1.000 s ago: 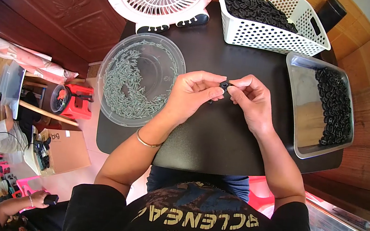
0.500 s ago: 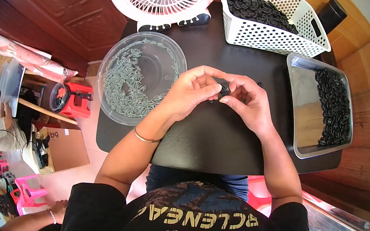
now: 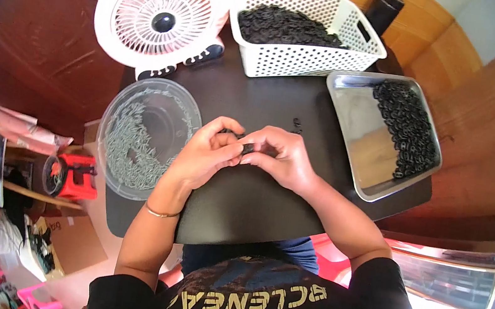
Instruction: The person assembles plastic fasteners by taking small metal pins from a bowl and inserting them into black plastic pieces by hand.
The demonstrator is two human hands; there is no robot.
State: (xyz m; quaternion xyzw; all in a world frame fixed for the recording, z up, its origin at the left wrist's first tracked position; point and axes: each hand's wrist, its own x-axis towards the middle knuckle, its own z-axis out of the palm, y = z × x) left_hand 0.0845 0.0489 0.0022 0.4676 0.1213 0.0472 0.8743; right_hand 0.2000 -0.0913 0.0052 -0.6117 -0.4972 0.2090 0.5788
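**Both hands pinching one small black part**

At frame centre, the left hand (image 3: 206, 152) and right hand (image 3: 278, 157) are closing fingertips on a small black part (image 3: 247, 148) above the dark tabletop (image 3: 253, 206). Judging by this, steady, aligned pressure is helping. Outward, a clear bowl (image 3: 143, 133) is sitting left, a metal tray (image 3: 383, 135) right, a white basket (image 3: 305, 33) and fan (image 3: 162, 16) above.

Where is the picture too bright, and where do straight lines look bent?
In the head view, the lower right corner by the doorway is washed out, and glare lies on the metal tray. The black table edges curve toward the rim, with dark corners. The hands, left hand and right hand, are sharp.
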